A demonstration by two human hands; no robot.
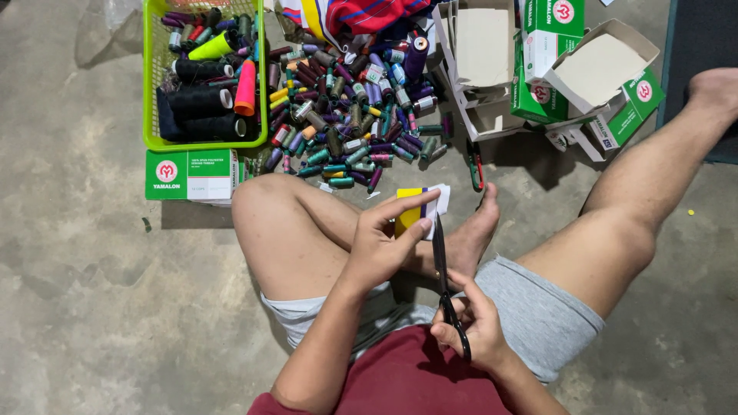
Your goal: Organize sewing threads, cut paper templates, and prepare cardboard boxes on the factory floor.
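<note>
bare grey concrete floor, mottled and stained, lit evenly from above; beside the green basket it shows soft shadows, and a dark mat lies far across.

- Small card piece: yellow face with a dark purple stripe and a white part to the right; flat, stiff, held up above the person's crossed leg, pinched at its left edge by the left hand.
- Black scissors: long dark blades pointing up and away, tips touching the card's right side, blades nearly together; loop handles low, near the lap, gripped by the right hand.
- Card and scissors meet just beside the bare foot.
</note>
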